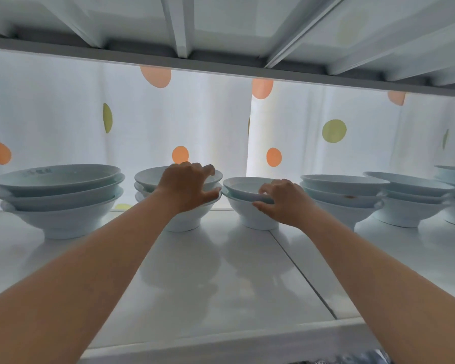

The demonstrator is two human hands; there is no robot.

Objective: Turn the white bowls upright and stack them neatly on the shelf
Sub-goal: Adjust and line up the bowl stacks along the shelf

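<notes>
While both bare arms reach up from the bottom corners of the frame, each hand settles on a stack of white bowls at mid-frame. The left hand (188,186) curls over the rim of a three-bowl stack (180,206) left of centre, fingers on top, thumb beneath, its grip closed on the rim. The right hand (284,202) pinches the near rim of a shorter stack (247,203) just right of centre, its top bowl sitting slightly askew.

All bowls visible stand upright on the shelf (208,285), so this looks like final tidying. To do it well, nudge the tilted bowl level and keep the two stacks from knocking together, since their rims nearly touch.

Further stacks sit at far left (58,195) and right (344,198); the rightmost is cut off by the frame edge. The hands hide parts of both rims. A dotted curtain (116,114) glows behind.
</notes>
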